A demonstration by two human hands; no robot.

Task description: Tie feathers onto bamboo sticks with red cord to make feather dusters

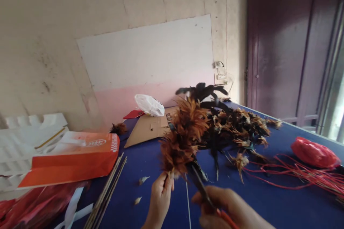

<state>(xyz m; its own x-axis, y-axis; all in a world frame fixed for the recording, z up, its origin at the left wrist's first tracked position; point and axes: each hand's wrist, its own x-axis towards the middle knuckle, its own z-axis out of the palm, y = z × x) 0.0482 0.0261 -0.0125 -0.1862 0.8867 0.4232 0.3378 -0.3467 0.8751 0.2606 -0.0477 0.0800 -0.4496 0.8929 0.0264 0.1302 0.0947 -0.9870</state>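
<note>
My left hand [161, 188] is closed around the lower end of a feather duster [185, 136]. It is held upright, with fluffy brown feathers below and long black ones at the top. The stick inside my fingers is hidden. My right hand [225, 205] grips a pair of scissors [202, 190] with dark blades and orange-red handles, somewhat blurred. Their tip points up and left, close to the duster's lower feathers; whether they touch cannot be made out. Behind the duster lies a heap of brown and black feather bunches [239, 127] on the blue table [139, 164].
Pink-red plastic string [298, 173] and a red bundle [314, 152] lie at right. Thin sticks [107, 189], an orange and white bag [77, 164] and red plastic [40, 204] are at left. Cardboard [145, 128] and a white plastic bag [149, 105] lie near the wall.
</note>
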